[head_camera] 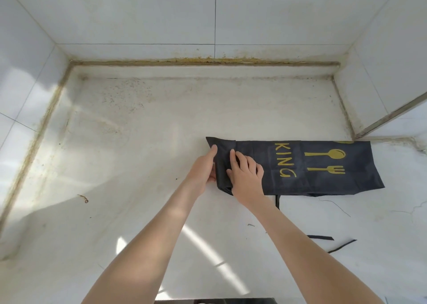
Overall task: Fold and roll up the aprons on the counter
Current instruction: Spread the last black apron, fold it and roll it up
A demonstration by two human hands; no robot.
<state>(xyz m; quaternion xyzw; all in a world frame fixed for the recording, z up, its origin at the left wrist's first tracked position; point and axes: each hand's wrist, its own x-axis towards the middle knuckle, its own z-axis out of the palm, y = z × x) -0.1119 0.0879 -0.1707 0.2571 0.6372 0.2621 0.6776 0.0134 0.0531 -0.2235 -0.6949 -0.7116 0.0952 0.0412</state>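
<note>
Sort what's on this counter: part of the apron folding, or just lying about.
Job: dark apron; left hand gripping its folded end; right hand pressing on it.
Lying about: brown scrap; loose black strips, perhaps apron ties.

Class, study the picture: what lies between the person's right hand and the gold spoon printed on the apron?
In the head view, the gold letters KING lie between the right hand and the gold spoon, printed on the dark apron.

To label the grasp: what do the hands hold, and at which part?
The left hand grips the dark apron at its folded left end; the right hand presses flat on that fold.
</note>
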